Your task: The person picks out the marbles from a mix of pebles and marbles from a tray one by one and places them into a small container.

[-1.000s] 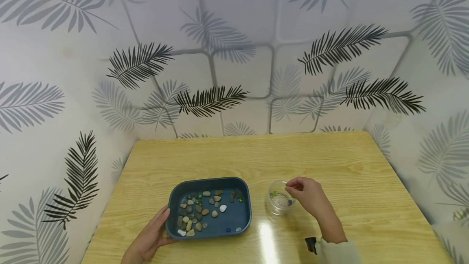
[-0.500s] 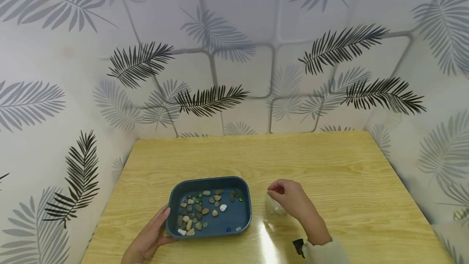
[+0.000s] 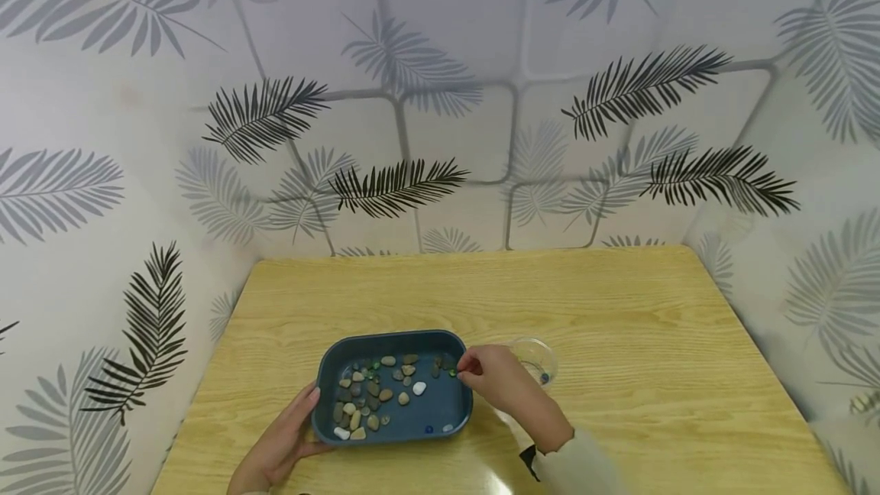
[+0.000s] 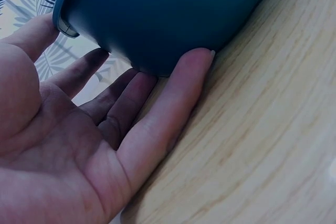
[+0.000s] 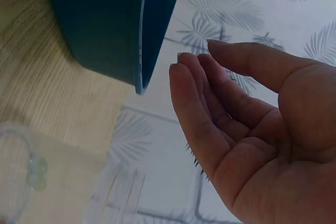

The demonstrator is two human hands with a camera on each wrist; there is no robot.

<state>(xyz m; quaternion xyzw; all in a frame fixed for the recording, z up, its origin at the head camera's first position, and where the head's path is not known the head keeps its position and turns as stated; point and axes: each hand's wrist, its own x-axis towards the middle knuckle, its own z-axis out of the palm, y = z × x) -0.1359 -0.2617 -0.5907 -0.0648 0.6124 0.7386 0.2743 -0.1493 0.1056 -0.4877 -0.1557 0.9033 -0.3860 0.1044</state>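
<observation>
Head view: the right hand point(image 3: 493, 376) had just come across from over the clear cup point(image 3: 538, 357) to the right end of the blue tray point(image 3: 412, 416), its fingertips by that rim and close to a small green piece point(image 3: 452, 373) inside. To me that put the work back at the tray. The cup stood on the table point(image 3: 660, 373) to the right of the tray, partly behind the forearm, with a blue marble point(image 3: 545, 378) showing in it. Mixed pebbles point(image 3: 373, 390) lay mostly in the left part of the tray, and a blue piece point(image 3: 429, 429) near its front edge. The left hand point(image 3: 282, 434) had stayed at the tray's left end.

Left wrist view: the fingers point(image 4: 168, 106) were spread, resting against the outside of the tray from the rim down to near the table.

Right wrist view: the other hand's fingers lay close together, gently bent, and the thumb point(image 5: 249, 60) stood a little off them. I saw nothing held in that gap, and they looked apart from the tray's rim. Pale green marbles point(image 5: 38, 172) showed in the cup, near the tray.
</observation>
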